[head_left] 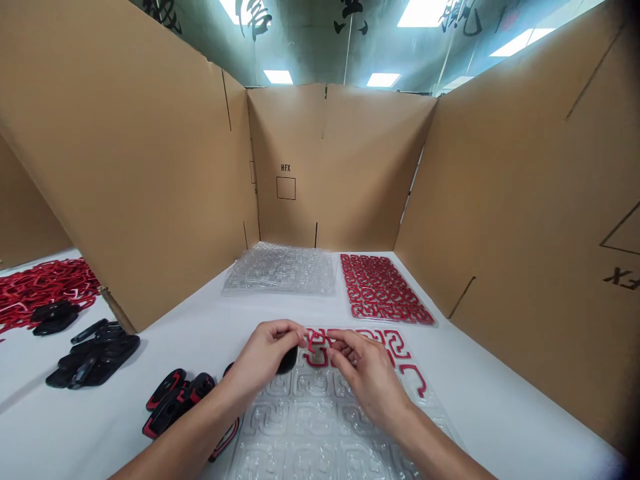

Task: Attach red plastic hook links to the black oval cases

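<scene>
While the left hand (pixel 270 351) and right hand (pixel 369 375), fingers nearly closed, pinch a thin red strip (pixel 320 335) above the clear tray (pixel 315 419) in the head view, uneven pulling could bend or drop it; whether the left also grips the black piece (pixel 289 362) is unclear. "HFX" (pixel 285 168) marks the back cardboard panel (pixel 350 180).

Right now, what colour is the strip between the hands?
The strip is red, in the head view.
</scene>
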The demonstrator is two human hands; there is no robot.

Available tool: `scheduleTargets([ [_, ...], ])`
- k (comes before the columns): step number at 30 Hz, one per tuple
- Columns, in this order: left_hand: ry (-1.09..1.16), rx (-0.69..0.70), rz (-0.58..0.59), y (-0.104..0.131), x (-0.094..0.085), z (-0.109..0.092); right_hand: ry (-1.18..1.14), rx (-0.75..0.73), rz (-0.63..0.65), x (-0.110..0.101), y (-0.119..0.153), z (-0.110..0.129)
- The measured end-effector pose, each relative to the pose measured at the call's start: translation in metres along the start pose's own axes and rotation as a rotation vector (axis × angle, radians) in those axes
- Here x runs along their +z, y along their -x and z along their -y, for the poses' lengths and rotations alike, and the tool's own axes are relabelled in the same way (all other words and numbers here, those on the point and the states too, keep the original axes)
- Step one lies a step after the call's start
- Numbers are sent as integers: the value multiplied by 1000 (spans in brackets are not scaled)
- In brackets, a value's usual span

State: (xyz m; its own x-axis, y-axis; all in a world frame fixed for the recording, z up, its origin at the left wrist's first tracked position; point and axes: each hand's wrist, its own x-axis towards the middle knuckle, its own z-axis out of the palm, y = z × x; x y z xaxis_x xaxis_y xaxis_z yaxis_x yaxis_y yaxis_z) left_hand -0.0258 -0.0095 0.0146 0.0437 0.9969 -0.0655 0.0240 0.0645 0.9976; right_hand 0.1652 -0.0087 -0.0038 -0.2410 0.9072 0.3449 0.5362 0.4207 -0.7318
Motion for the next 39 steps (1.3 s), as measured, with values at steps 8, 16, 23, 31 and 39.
scheduleTargets([
  [8, -1, 117, -220, -15, -21, -1, 191, 38, 73, -3, -6, 4],
  [16, -120, 252, -228, -17, -18, 3, 446, 0, 265, 22, -19, 22],
  [23, -147, 243, -205, -15, -18, 0, 421, -43, 209, 22, -15, 7],
  [31, -71, 138, -182, -13, -16, 1, 377, -67, 122, 12, -14, -1],
  [39, 147, -2, -76, -12, -12, 3, 403, -230, 252, 24, -2, 13],
])
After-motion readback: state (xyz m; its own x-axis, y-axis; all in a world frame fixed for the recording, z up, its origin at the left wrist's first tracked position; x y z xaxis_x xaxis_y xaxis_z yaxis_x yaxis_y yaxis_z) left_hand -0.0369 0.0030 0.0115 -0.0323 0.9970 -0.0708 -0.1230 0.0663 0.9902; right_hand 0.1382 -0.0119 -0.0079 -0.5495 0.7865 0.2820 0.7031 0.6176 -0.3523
